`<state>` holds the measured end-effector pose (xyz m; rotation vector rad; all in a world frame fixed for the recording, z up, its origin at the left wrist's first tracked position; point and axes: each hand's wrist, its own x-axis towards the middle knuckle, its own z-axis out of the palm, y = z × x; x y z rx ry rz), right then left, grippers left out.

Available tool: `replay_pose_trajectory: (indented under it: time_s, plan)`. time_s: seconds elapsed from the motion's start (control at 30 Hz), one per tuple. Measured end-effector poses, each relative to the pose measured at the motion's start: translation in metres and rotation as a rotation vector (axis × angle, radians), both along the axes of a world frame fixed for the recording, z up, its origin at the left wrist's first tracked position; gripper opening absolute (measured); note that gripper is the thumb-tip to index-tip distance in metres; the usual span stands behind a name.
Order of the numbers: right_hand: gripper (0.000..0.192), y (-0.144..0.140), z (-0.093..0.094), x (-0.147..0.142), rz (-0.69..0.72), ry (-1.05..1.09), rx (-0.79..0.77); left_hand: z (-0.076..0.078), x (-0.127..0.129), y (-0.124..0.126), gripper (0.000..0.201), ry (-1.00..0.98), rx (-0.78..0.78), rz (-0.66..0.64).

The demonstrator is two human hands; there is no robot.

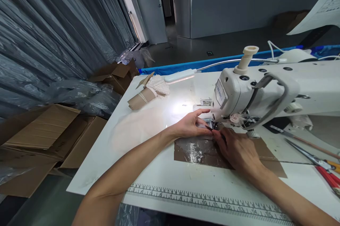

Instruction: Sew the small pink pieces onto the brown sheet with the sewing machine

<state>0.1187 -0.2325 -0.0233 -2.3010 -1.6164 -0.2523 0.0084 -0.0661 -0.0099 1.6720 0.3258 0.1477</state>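
A white sewing machine stands on a white table, its lamp lighting the needle area. My left hand lies flat just left of the presser foot, fingertips pinching a small clear or pale piece at the needle plate. My right hand rests on brown tape patches stuck to the table, its fingertips meeting the left hand's at the same small piece. What exactly is pinched is too small to tell.
A roll of tan paper with lace lies at the table's far left. Scissors with red handles and a thin tool lie at the right. A printed ruler runs along the front edge. Cardboard boxes stand on the floor left.
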Motion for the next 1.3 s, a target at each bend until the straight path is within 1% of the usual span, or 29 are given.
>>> replay_pose_trajectory:
  time_s: [0.13, 0.33, 0.5, 0.7, 0.87, 0.93, 1.07, 1.17, 1.23, 1.3]
  plan:
    - [0.060, 0.004, 0.003, -0.003, 0.008, -0.078, 0.019, -0.003, 0.000, 0.001, 0.080, -0.030, -0.019, -0.054]
    - [0.061, 0.007, 0.005, -0.004, 0.020, -0.095, 0.025, -0.005, 0.001, 0.001, 0.082, -0.048, 0.006, -0.038]
    - [0.057, 0.006, 0.003, -0.003, 0.012, -0.035, -0.019, -0.005, 0.000, 0.001, 0.082, -0.039, 0.032, -0.040]
    - [0.046, 0.006, 0.005, -0.002, -0.003, 0.148, -0.075, -0.002, -0.001, 0.000, 0.084, -0.018, 0.038, -0.039]
    - [0.046, 0.006, 0.010, -0.003, -0.032, 0.263, -0.113, 0.000, -0.001, 0.000, 0.089, -0.007, 0.036, -0.050]
    - [0.047, 0.006, 0.012, -0.003, -0.046, 0.280, -0.133, 0.000, -0.001, 0.000, 0.089, -0.014, 0.026, -0.048]
    - [0.048, 0.007, 0.018, -0.002, -0.030, 0.292, -0.146, -0.001, -0.001, 0.000, 0.088, -0.017, 0.008, -0.053]
    - [0.047, 0.010, 0.019, -0.002, -0.030, 0.266, -0.159, -0.002, -0.001, -0.001, 0.089, -0.008, -0.002, -0.054]
    - [0.046, 0.012, 0.018, -0.004, -0.046, 0.241, -0.142, -0.002, 0.000, -0.001, 0.088, -0.009, -0.017, -0.051]
    - [0.046, 0.013, 0.016, -0.005, -0.066, 0.241, -0.091, 0.000, -0.001, -0.001, 0.088, -0.007, -0.018, -0.062]
